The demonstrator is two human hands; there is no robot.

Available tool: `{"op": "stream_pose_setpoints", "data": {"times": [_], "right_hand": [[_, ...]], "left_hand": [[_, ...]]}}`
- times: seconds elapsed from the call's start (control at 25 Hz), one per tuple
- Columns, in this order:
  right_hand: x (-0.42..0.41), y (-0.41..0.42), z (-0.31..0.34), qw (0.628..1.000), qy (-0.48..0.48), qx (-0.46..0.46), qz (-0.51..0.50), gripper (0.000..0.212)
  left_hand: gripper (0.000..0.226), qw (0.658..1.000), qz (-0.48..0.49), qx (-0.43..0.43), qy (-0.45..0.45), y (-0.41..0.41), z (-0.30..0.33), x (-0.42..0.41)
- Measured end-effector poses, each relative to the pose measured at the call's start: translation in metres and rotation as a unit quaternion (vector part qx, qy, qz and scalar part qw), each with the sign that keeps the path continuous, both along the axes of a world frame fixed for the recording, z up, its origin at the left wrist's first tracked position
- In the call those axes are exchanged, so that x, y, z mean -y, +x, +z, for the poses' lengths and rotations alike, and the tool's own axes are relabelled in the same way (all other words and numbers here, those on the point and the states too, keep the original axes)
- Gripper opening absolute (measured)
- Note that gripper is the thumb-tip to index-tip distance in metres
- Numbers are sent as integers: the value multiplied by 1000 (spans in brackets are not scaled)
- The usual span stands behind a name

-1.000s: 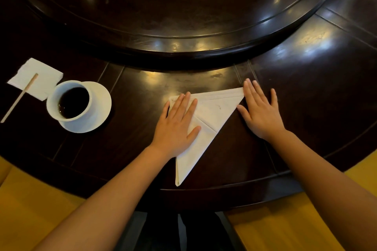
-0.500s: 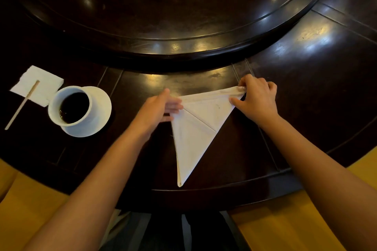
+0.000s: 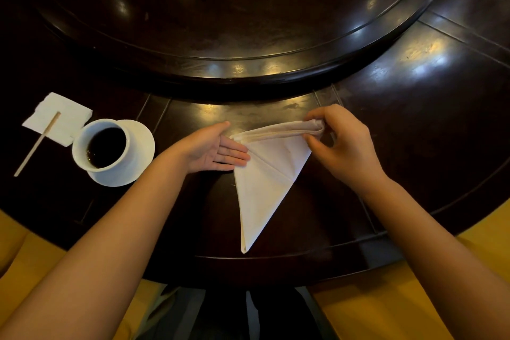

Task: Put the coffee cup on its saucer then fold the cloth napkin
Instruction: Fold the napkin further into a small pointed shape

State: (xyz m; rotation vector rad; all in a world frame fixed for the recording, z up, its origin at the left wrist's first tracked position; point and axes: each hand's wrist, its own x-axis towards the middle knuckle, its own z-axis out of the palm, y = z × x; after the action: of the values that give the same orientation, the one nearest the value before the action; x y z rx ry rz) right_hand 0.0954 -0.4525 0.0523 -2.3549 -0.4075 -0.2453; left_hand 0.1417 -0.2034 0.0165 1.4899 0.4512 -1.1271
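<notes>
Since a moment ago, both hands have stopped pressing flat on the cloth napkin (image 3: 265, 182) and its far edge has been lifted and rolled over toward the person. That edge now looks like a thick, soft band running between the two hands. The rest of the napkin is a white triangle lying flat on the dark table (image 3: 414, 96), with its long point aimed at the person, close to the table's near edge.

At the right end of the rolled edge, the right hand (image 3: 342, 146) pinches the cloth. Its fingers (image 3: 317, 116) curl over the top of the roll, and its thumb comes in from below.

At the left end sits the left hand (image 3: 218, 150). It is turned on its side with the palm showing, and its fingers are straight and close together. The fingertips (image 3: 242, 157) touch the left side of the napkin, just under the rolled edge. It holds nothing.

Well to the left of the napkin, the coffee cup (image 3: 103, 146) stands on its saucer (image 3: 140, 152). The cup is white and full of dark coffee. It sits toward the left side of the saucer, not in the middle.

Just beyond the cup lies a small paper napkin (image 3: 59, 119), with a thin wooden stir stick (image 3: 37, 143) resting across it.

Behind everything is a big round turntable (image 3: 248, 22) in the middle of the table.
</notes>
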Motion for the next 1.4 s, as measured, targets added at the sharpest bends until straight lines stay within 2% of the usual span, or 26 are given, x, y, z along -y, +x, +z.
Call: {"op": "stream_pose_setpoints", "data": {"times": [0.16,0.32,0.56,0.72,1.0,1.16,1.24,1.32,1.4], "right_hand": [[-30,-39,7,991,-20,41,125,18],[-55,-71,-9,972,-76,53,216,19],[-55,-97,-37,968,-79,33,235,15],[-51,-108,-56,967,-81,38,239,14],[-52,-120,-80,953,-99,25,285,19],[-54,-126,-82,967,-69,-19,244,20],[-58,-124,-82,977,-81,2,199,20],[-62,-123,-85,977,-147,-1,156,36],[-62,-119,-87,966,-221,-54,126,62]], "left_hand": [[52,999,-22,4,29,1,1,-1],[30,991,-4,62,121,-3,3,5],[8,974,-12,127,188,-2,9,11],[8,970,-9,133,204,-3,7,11],[11,934,-68,222,272,-6,2,9],[9,924,-69,240,289,-8,1,10],[9,923,-65,245,289,-8,-1,11],[11,920,-62,255,291,-9,-2,11],[12,915,-68,267,296,-10,-4,11]]}}
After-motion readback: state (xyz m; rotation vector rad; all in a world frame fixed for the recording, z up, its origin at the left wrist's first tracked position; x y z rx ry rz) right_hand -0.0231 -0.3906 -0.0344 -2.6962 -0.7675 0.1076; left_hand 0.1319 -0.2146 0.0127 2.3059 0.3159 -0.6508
